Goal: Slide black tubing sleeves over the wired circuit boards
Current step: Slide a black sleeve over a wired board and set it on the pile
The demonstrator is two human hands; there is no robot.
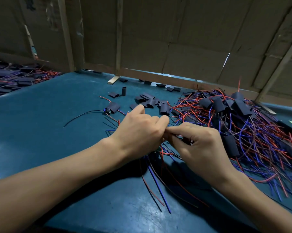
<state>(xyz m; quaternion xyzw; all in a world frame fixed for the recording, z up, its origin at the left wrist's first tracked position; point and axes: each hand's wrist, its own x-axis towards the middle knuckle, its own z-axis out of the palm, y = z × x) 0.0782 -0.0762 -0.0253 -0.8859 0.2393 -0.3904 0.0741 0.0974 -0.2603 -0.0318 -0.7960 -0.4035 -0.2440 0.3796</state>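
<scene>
Hands (165,132) pinch wires (157,179) mid-table.

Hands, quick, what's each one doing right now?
Left hand: fingers curled, gripping a wired circuit board.
Right hand: fingers pinching the same board's wires; any sleeve is hidden.

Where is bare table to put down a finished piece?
Free: the blue table left of the left hand, up to the lone sleeved board. Crowded: the wire pile right of the right hand, and the loose sleeves beyond both hands.
</scene>
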